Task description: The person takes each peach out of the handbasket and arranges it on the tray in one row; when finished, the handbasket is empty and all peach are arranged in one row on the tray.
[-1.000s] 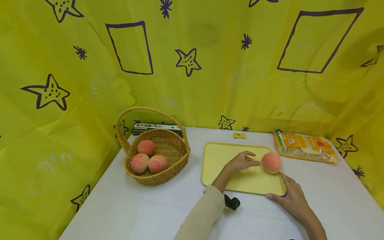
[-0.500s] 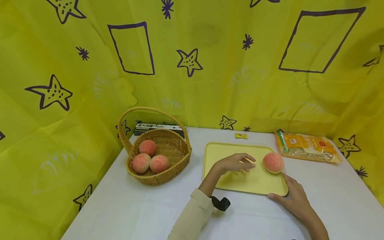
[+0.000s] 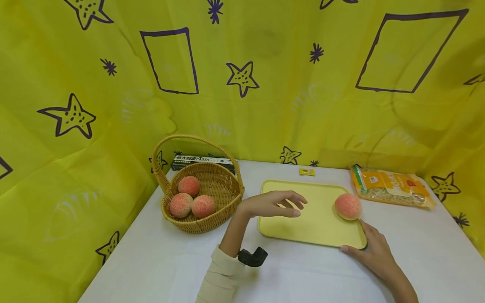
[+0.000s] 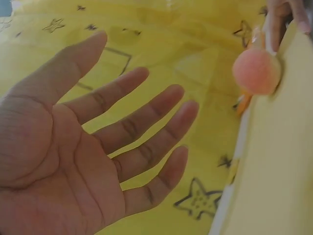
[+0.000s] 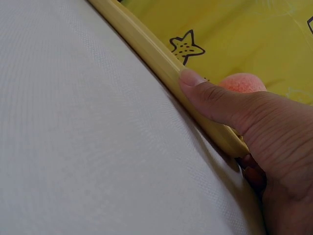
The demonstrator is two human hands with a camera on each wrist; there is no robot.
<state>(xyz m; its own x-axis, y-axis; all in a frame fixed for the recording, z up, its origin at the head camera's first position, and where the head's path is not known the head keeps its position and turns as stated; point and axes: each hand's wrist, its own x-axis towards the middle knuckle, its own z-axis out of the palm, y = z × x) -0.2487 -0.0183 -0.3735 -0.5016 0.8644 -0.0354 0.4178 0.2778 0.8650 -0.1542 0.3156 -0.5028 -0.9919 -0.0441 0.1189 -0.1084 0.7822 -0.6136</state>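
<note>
Judging by how things lie, I read this as fruit going from the basket (image 3: 202, 198) to the yellow tray (image 3: 303, 223): one peach (image 3: 347, 206) sits on the tray toward its right end, and three peaches (image 3: 189, 198) lie in the basket, just left of the tray on the worktop (image 3: 159, 261).

My left hand (image 3: 273, 203) hovers above the tray's left part with its fingers spread and straight, holding nothing; the left wrist view shows the bare palm with the single peach well beyond it. My right hand (image 3: 373, 248) rests at the tray's near right corner, thumb (image 5: 208, 95) pressed along the rim, fingers seemingly curled at the corner, steadying it.

So I'd put it about a quarter done, with three pieces left to carry over.

Behind the tray lie a small yellow sachet (image 3: 307, 171) and, to its right, an orange packet (image 3: 390, 187); a pasta box (image 3: 201, 161) lies behind the basket.
</note>
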